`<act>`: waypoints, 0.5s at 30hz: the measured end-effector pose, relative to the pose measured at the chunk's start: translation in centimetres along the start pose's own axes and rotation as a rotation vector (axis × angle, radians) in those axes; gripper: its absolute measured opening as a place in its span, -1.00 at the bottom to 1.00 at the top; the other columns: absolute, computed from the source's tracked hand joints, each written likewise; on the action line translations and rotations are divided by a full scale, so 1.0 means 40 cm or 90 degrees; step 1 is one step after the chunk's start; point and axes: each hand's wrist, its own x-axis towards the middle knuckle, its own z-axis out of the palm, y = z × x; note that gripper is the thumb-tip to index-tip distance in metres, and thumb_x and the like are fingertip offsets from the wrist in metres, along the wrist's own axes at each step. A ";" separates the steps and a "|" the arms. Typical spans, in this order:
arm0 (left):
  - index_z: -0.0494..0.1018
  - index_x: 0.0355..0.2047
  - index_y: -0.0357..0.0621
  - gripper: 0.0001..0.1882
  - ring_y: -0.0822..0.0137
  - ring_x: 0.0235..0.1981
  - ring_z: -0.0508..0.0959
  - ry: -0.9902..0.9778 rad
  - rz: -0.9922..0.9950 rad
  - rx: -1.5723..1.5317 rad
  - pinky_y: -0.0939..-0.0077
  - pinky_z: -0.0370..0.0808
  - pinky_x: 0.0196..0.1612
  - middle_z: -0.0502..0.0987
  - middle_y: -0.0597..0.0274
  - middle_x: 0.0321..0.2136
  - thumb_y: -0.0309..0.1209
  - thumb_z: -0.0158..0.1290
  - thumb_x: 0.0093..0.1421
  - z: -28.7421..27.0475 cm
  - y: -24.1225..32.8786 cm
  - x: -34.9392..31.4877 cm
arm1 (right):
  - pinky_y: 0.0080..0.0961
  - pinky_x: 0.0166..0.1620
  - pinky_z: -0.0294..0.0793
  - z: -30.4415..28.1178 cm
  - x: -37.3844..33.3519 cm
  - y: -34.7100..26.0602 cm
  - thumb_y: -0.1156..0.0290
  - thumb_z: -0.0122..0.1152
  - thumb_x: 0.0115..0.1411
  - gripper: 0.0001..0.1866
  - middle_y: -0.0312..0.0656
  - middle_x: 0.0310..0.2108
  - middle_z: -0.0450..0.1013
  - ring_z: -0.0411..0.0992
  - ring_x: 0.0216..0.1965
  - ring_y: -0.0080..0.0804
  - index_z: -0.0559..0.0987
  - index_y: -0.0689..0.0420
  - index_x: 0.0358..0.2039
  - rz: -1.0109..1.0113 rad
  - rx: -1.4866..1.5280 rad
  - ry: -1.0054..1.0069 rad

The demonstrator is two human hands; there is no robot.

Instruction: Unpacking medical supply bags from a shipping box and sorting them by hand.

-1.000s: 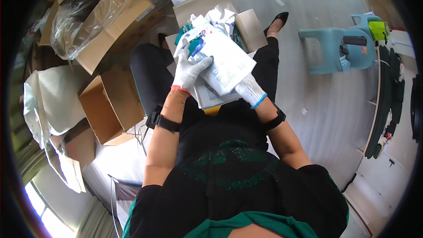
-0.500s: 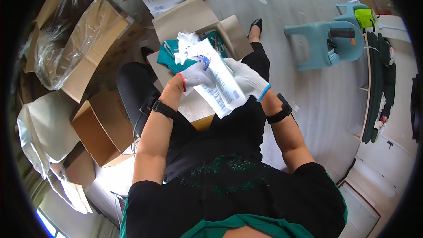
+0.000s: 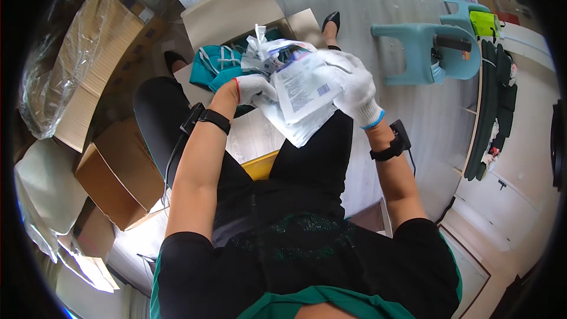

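Well, from my remote seat I see the gloved left hand (image 3: 254, 88) curled closed on the left edge of the white packets (image 3: 304, 93) and the gloved right hand (image 3: 355, 85) closed on their right side, though hidden fingertips make firmness hard to judge. The packets are held at the near side of the open carton (image 3: 231, 13), beside teal bundles (image 3: 207, 71); I'd support both edges evenly, lest they slide apart.

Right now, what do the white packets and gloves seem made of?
The white packets look like thin, slightly glossy plastic film: creased with soft highlights, though coated paper is possible. The gloves seem matte knitted fabric, perhaps cotton, given the ribbed cuff.
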 end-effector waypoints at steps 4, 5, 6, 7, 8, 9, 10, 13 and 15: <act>0.49 0.02 -0.17 -0.55 0.26 -0.20 0.66 0.018 0.020 -0.024 0.25 0.62 -0.08 0.60 0.14 -0.15 -0.40 0.18 0.09 0.009 -0.021 -0.020 | -0.35 0.02 0.54 -0.013 0.002 0.010 0.68 0.27 -0.17 -0.68 -0.12 -0.08 0.57 0.53 -0.04 -0.13 0.57 0.16 -0.32 -0.014 0.071 -0.246; 0.49 0.02 -0.17 -0.55 0.26 -0.20 0.66 0.018 0.020 -0.027 0.25 0.62 -0.08 0.60 0.14 -0.15 -0.40 0.18 0.09 0.007 -0.023 -0.026 | -0.35 0.00 0.54 -0.002 -0.006 0.025 0.70 0.25 -0.15 -0.69 -0.11 -0.08 0.57 0.53 -0.05 -0.13 0.57 0.17 -0.32 0.002 0.127 -0.285; 0.48 0.05 -0.16 -0.53 0.24 -0.16 0.65 0.023 0.030 -0.054 0.18 0.61 -0.06 0.59 0.13 -0.12 -0.33 0.15 0.11 0.004 -0.026 -0.032 | -0.35 -0.01 0.55 0.007 -0.008 0.035 0.71 0.23 -0.13 -0.70 -0.10 -0.09 0.57 0.53 -0.06 -0.12 0.57 0.18 -0.31 0.019 0.182 -0.325; 0.46 0.08 -0.14 -0.50 0.23 -0.12 0.64 0.029 0.039 -0.081 0.12 0.60 -0.05 0.58 0.12 -0.10 -0.26 0.13 0.14 0.005 -0.030 -0.036 | -0.38 -0.01 0.55 0.013 -0.009 0.044 0.71 0.23 -0.09 -0.74 -0.07 -0.08 0.57 0.54 -0.06 -0.11 0.58 0.19 -0.33 0.007 0.223 -0.319; 0.46 0.08 -0.14 -0.50 0.23 -0.12 0.64 0.028 0.039 -0.084 0.12 0.60 -0.05 0.58 0.12 -0.10 -0.26 0.13 0.14 0.010 -0.036 -0.038 | -0.38 -0.01 0.55 0.021 -0.012 0.054 0.71 0.23 -0.09 -0.74 -0.07 -0.08 0.57 0.54 -0.06 -0.11 0.58 0.19 -0.33 0.007 0.224 -0.322; 0.43 0.12 -0.13 -0.46 0.21 -0.08 0.62 0.025 0.085 -0.169 0.08 0.58 -0.02 0.57 0.11 -0.05 -0.17 0.10 0.16 0.025 -0.029 -0.044 | -0.38 -0.01 0.55 0.031 -0.018 0.069 0.68 0.24 -0.09 -0.76 -0.08 -0.08 0.57 0.54 -0.07 -0.10 0.56 0.18 -0.35 0.017 0.271 -0.287; 0.40 0.16 -0.13 -0.41 0.19 -0.03 0.60 0.023 0.131 -0.253 0.04 0.56 0.01 0.55 0.09 0.00 -0.09 0.06 0.18 0.042 -0.023 -0.050 | -0.37 -0.02 0.55 0.039 -0.025 0.082 0.65 0.25 -0.09 -0.79 -0.09 -0.09 0.57 0.54 -0.07 -0.09 0.55 0.16 -0.37 0.026 0.318 -0.251; 0.33 0.22 -0.20 -0.18 0.20 0.03 0.57 0.130 0.122 -0.334 0.09 0.45 0.15 0.50 0.10 0.10 0.22 0.01 0.20 0.084 0.008 -0.053 | -0.39 0.03 0.52 0.058 -0.040 0.107 0.64 0.22 -0.03 -0.83 -0.05 -0.06 0.57 0.53 -0.02 -0.10 0.57 0.18 -0.37 0.030 0.300 -0.254; 0.33 0.21 -0.24 -0.19 0.21 0.00 0.58 0.156 0.166 -0.297 0.20 0.49 0.11 0.52 0.09 0.07 0.14 0.13 0.17 0.086 0.001 -0.030 | -0.37 0.08 0.49 0.074 -0.039 0.113 0.65 0.13 0.05 -0.84 -0.05 -0.02 0.55 0.51 0.01 -0.10 0.59 0.17 -0.34 0.010 0.273 -0.289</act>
